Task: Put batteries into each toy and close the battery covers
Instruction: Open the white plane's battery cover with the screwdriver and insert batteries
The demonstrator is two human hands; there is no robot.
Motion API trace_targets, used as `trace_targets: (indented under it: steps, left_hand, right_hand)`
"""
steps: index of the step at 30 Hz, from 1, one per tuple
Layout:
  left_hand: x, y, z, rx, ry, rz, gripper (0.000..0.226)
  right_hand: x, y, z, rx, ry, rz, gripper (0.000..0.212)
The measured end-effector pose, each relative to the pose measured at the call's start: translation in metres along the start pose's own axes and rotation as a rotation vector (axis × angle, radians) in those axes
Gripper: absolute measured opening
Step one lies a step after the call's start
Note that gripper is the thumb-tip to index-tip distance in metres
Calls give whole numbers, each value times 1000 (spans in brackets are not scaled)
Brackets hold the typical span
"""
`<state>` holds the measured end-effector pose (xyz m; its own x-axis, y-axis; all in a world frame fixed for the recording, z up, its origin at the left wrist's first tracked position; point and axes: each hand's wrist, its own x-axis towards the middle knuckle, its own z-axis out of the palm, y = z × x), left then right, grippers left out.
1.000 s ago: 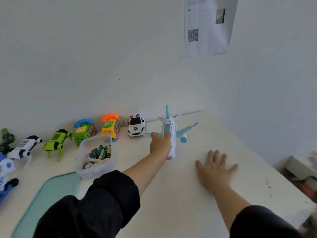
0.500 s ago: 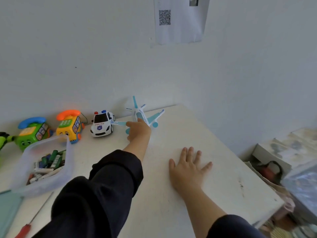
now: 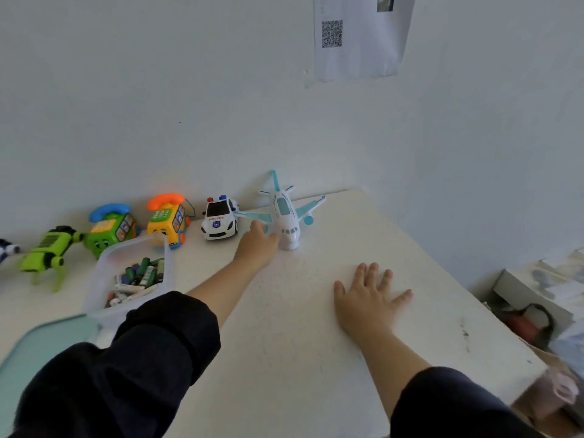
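Blurred left fingers [image 3: 257,230] beside plane [image 3: 286,216]

Airplane [image 3: 286,216] right of police car [image 3: 219,221]

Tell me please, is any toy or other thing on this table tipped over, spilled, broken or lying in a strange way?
Nothing stands out. The airplane, police car and both toy phones stand upright along the wall. The batteries stay inside their clear container. The left hand is beside the airplane; the right hand lies flat on the table.
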<state>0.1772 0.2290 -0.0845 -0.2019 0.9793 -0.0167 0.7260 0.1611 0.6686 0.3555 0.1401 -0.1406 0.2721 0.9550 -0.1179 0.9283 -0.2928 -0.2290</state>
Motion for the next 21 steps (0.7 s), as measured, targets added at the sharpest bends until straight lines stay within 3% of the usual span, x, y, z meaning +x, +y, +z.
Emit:
trace_targets:
  steps: [5,7,9,12,16,19,21]
  left_hand:
    - [-39,-46,-47,486,177,164,36]
    - [-60,-70,-74,529,272,184,29]
    - [-81,-94,-96,424,330,223,16]
    - [-116,-127,-116,407,210,128,7]
    - [-162,-163,-132,704,-56,-60,20]
    - [-182,-171,-132,837,-10,-62,41]
    - [-190,-172,-132,841,43,-143,42]
  right_hand:
    - [-3,-2,-4,-23,3,-37,62]
    - [-9,-2,-4,-33,11,-96,58]
    - [-12,-2,-3,-52,32,-164,53]
    - [-17,0,-1,-77,61,-232,48]
    - [-32,-17,3,-116,64,-266,47]
    - [-48,-42,9,-99,24,-277,51]
    - [-60,-61,15,-85,10,-314,54]
